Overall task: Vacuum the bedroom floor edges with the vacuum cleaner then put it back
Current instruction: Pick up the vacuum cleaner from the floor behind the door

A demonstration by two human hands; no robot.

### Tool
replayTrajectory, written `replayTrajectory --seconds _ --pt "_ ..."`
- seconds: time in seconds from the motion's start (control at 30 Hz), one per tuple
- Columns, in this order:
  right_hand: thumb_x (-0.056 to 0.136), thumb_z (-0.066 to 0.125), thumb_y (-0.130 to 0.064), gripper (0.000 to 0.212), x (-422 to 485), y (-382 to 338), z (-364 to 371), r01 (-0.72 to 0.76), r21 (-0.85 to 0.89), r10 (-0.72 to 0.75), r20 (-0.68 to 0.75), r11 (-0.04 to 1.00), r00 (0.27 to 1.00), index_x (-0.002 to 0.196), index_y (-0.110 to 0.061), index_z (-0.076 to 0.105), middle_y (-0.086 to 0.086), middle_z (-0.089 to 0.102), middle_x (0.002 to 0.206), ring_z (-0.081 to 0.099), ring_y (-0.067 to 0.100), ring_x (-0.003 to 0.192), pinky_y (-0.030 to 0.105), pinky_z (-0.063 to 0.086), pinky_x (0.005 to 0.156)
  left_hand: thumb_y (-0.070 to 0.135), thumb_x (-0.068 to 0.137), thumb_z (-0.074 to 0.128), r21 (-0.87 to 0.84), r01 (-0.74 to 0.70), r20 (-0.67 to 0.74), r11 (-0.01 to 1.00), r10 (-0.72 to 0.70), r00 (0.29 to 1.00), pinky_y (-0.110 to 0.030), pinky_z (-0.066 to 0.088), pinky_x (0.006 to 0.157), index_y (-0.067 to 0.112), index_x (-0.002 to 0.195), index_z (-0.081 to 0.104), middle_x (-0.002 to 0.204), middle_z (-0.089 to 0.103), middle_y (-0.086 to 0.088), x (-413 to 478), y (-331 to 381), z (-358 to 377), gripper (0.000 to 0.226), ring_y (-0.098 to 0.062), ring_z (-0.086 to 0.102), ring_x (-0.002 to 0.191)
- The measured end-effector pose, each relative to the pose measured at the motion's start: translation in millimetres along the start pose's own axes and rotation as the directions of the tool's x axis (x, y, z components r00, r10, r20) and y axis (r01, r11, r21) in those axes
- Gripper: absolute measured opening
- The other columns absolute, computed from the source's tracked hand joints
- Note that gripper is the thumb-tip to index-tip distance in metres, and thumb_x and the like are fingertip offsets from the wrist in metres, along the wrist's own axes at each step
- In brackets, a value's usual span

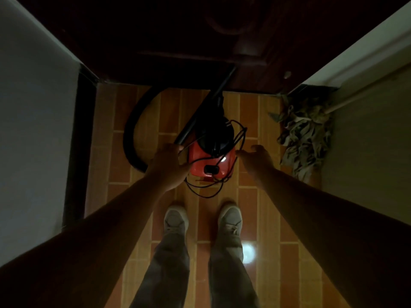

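Forearms (100,230) reach down dimly; left hand (166,167) at the wand (200,116), grip unclear; right hand (255,158) spread beside the vacuum cleaner (211,161).

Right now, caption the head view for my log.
Left hand and right hand flank a red vacuum cleaner on the tiled floor, cord loosely looped.

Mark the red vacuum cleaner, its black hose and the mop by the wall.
red vacuum cleaner (196,153): head view, red casing.
black hose (127,134): head view, left bend of loop.
mop (304,134): head view, rag head.
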State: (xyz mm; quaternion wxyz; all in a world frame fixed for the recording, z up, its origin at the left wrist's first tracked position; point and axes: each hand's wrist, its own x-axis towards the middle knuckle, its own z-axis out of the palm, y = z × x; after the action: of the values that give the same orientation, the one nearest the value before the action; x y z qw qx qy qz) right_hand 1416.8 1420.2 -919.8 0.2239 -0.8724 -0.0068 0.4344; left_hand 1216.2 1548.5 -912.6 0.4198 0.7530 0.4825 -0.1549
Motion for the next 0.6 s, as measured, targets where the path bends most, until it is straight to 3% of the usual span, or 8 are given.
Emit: replayTrajectory --seconds 0.07,0.17,0.3,0.4,0.47,0.53,0.57,0.6 --pt "0.086 0.075 -0.044 0.085 20 10 11 -0.047 0.075 0.046 0.021 0.996 0.999 0.155 -0.014 0.036 0.014 0.048 0.15 0.055 0.035 0.126 0.037 0.049 0.088 0.028 0.092 0.068 -0.028 0.021 -0.015 0.999 -0.021 1.0 -0.048 0.052 0.1 0.016 0.151 0.041 0.152 0.04 -0.008 16 -12 17 0.066 -0.029 0.052 0.13" --pt "0.087 0.074 -0.048 0.086 41 20 25 -0.097 0.17 0.086 0.07 0.981 0.994 0.155 -0.012 0.035 0.013 0.044 0.152 0.05 0.037 0.131 0.049 0.049 0.101 0.028 0.092 0.068 -0.036 0.036 -0.005 0.999 -0.036 0.999 -0.049 0.049 0.104 0.016 0.157 0.03 0.157 0.034 -0.009 36 -27 38 0.076 -0.03 0.046 0.135" --pt "0.086 0.075 -0.048 0.088 54 21 47 -0.097 0.265 0.067 0.12 0.959 0.99 0.155 -0.013 0.033 0.014 0.045 0.151 0.05 0.038 0.132 0.045 0.046 0.094 0.033 0.094 0.067 -0.018 0.041 0.04 0.999 -0.04 0.998 -0.048 0.041 0.114 0.018 0.163 0.013 0.165 0.024 -0.01 54 -38 52 0.09 -0.032 0.034 0.147" --pt "0.085 0.077 -0.046 0.086 59 20 56 -0.096 0.302 0.058 0.135 0.948 0.989 0.152 -0.013 0.036 0.014 0.052 0.144 0.059 0.035 0.119 0.047 0.052 0.092 0.034 0.095 0.066 -0.018 0.052 0.062 0.998 -0.051 0.997 -0.042 0.041 0.112 0.018 0.163 0.009 0.165 0.025 -0.01 61 -37 54 0.091 -0.033 0.037 0.145" --pt "0.089 0.075 -0.039 0.073 60 18 58 -0.096 0.322 0.046 0.158 0.942 0.986 0.148 -0.012 0.041 0.01 0.057 0.135 0.061 0.021 0.096 0.033 0.049 0.071 0.026 0.097 0.063 -0.069 0.059 0.069 0.996 -0.054 0.996 -0.032 0.05 0.09 0.022 0.158 0.024 0.145 0.045 -0.005 62 -32 55 0.073 -0.028 0.057 0.122" --pt "0.092 0.074 -0.032 0.059 61 16 59 -0.086 0.338 0.027 0.176 0.937 0.984 0.142 -0.012 0.05 0.006 0.061 0.129 0.054 0.01 0.082 0.027 0.041 0.061 0.014 0.1 0.057 -0.088 0.028 0.096 0.996 -0.02 0.995 -0.019 0.046 0.058 0.026 0.139 0.046 0.102 0.053 0.008 63 -28 58 0.042 -0.015 0.059 0.075" --pt "0.092 0.073 -0.03 0.054 62 16 59 -0.075 0.331 0.015 0.182 0.941 0.983 0.139 -0.012 0.055 0.006 0.064 0.128 0.054 0.008 0.081 0.026 0.04 0.061 0.01 0.101 0.055 -0.094 -0.016 0.105 0.995 0.026 0.994 -0.013 0.04 0.049 0.022 0.141 0.046 0.095 0.05 0.012 63 -22 57 0.043 -0.011 0.053 0.064" --pt "0.093 0.073 -0.029 0.049 62 14 60 -0.057 0.321 -0.003 0.184 0.945 0.983 0.136 -0.012 0.058 0.006 0.065 0.127 0.055 0.009 0.083 0.025 0.04 0.061 0.008 0.102 0.054 -0.106 -0.059 0.093 0.993 0.069 0.993 -0.01 0.041 0.049 0.02 0.149 0.039 0.1 0.05 0.014 64 -21 59 0.051 -0.009 0.052 0.066"
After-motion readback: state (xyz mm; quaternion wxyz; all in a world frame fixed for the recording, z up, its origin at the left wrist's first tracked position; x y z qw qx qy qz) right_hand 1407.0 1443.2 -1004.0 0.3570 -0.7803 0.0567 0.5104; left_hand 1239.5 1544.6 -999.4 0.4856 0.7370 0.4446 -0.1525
